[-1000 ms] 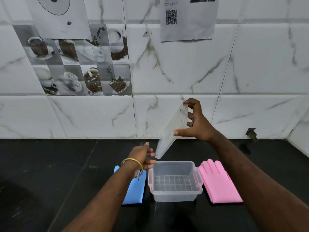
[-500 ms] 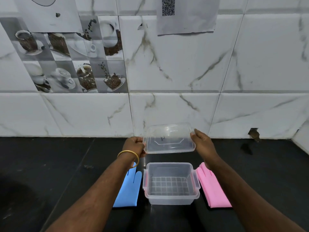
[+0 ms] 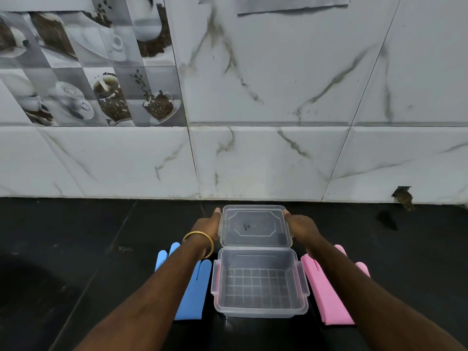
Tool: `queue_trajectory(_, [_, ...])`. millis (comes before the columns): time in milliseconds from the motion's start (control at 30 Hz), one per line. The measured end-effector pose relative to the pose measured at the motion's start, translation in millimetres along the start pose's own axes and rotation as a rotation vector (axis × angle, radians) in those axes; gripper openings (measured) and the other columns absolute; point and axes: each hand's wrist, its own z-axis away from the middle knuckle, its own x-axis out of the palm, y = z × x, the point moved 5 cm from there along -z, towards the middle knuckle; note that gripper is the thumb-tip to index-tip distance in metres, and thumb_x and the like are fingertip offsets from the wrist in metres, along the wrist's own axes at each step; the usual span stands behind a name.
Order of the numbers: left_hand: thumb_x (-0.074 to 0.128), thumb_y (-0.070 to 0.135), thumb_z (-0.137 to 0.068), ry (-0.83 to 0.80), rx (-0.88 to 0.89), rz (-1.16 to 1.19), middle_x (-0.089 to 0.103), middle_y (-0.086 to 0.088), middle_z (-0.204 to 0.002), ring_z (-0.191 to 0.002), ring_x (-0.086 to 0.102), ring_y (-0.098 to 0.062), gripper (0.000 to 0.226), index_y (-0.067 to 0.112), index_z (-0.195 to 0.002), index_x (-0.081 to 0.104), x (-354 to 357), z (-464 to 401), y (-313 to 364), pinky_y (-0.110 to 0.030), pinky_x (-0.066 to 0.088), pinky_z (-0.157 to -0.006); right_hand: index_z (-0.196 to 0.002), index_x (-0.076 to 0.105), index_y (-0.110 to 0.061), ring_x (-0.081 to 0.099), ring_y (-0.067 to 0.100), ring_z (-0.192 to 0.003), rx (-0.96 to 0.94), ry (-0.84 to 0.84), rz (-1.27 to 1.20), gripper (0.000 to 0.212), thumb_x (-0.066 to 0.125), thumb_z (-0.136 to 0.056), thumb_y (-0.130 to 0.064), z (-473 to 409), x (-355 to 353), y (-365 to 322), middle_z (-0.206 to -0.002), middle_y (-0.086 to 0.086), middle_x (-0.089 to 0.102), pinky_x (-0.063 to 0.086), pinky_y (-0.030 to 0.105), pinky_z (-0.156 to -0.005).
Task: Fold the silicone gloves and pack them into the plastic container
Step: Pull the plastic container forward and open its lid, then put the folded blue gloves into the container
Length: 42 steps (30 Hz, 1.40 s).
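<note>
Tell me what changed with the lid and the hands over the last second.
The lid went from tilted upright in the right hand to flat and low on the counter behind the container. The left hand joined in; both now hold its sides. The container, blue glove and pink glove stayed put.

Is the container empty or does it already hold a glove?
Empty: the container's grid floor shows bare. The blue glove and pink glove lie flat on the counter either side.
</note>
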Motion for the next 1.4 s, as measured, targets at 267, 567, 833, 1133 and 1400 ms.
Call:
queue_trajectory(267, [0.042,0.076,-0.08,-0.12,-0.162,-0.058,0.071,-0.019,-0.106,-0.072,0.069,-0.025,0.094,-0.003,-0.129,0.056,17,-17,-35,-0.024,0.047,-0.057,-0.119,0.062,-0.003,0.061,0.031,-0.106,0.096,-0.039,0.187,0.07,0.041,-0.093,-0.065,-13,7,28,-0.117,0.015,0.065,0.05,0.049,-0.098])
queue_trajectory(567, [0.042,0.075,-0.08,-0.113,-0.125,-0.113,0.069,-0.022,-0.109,-0.055,0.054,-0.02,0.094,-0.003,-0.131,0.055,16,-14,-29,-0.025,0.048,-0.052,-0.12,0.061,-0.002,0.062,0.031,-0.109,0.097,-0.081,0.304,0.075,0.039,-0.093,-0.067,-15,12,33,-0.121,0.018,0.065,0.05,0.046,-0.1])
queue_trajectory(833, [0.048,0.062,-0.087,-0.001,0.024,-0.297,0.07,-0.023,-0.106,-0.099,0.068,-0.038,0.069,-0.002,-0.105,0.066,-14,7,-13,-0.035,0.052,-0.081,-0.068,0.059,-0.01,0.067,0.031,-0.087,-0.029,-0.014,0.403,0.065,0.04,-0.092,-0.067,-6,2,19,-0.077,0.01,0.063,0.054,0.044,-0.087])
queue_trajectory(1133, [0.076,0.023,-0.079,0.208,0.076,-0.412,0.072,-0.012,-0.1,-0.101,0.066,-0.031,0.017,0.01,-0.089,0.071,-101,42,-42,-0.034,0.051,-0.091,-0.059,0.037,-0.025,0.043,0.021,-0.071,-0.217,0.085,0.399,0.047,0.06,-0.081,-0.06,38,5,-22,-0.063,-0.004,0.039,0.029,0.029,-0.057])
queue_trajectory(1400, [0.086,0.027,-0.069,0.19,-0.175,-0.194,0.06,-0.022,-0.126,-0.111,0.06,-0.036,0.077,-0.006,-0.128,0.05,-121,69,-108,-0.04,0.049,-0.092,-0.126,0.063,-0.01,0.055,0.027,-0.124,-0.377,0.126,0.268,0.059,0.071,-0.082,-0.048,87,31,-62,-0.13,0.012,0.061,0.041,0.045,-0.109])
